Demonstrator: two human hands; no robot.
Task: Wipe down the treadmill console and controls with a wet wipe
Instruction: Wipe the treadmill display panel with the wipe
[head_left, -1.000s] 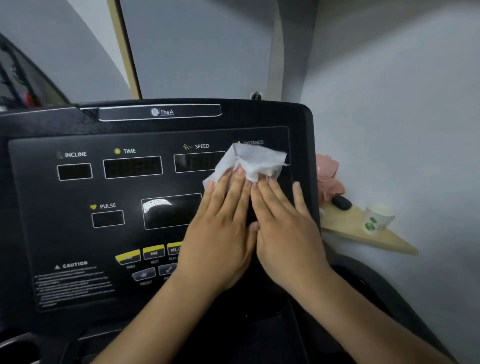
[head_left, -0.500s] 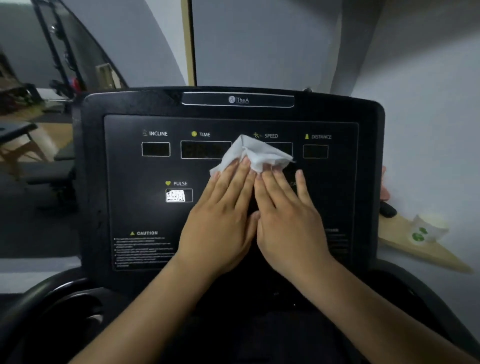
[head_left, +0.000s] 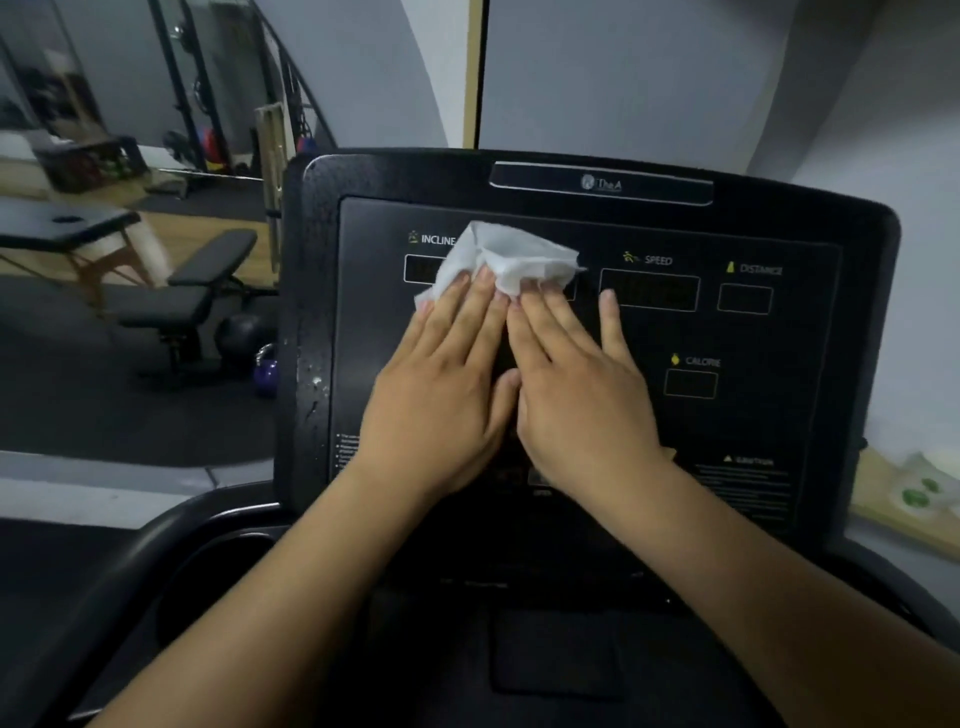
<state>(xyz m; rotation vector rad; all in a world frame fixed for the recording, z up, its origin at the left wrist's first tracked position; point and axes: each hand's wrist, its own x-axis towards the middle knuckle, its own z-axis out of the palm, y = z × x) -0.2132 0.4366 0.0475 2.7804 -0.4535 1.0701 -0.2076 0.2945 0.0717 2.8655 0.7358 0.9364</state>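
The black treadmill console fills the middle of the view, with labelled displays for incline, speed, distance and calorie. A crumpled white wet wipe lies on its upper left part, over the time display and next to the incline label. My left hand and my right hand lie flat side by side on the panel, fingers stretched out, fingertips pressing the lower edge of the wipe against the console. The hands hide the middle buttons.
Left of the console stand a black weight bench, a purple kettlebell and a massage table. A wooden shelf with a paper cup sits at the right, against the grey wall.
Both hands have slid the wipe leftward across the console, from the distance and speed displays to the time and incline area. My view has turned left as well.
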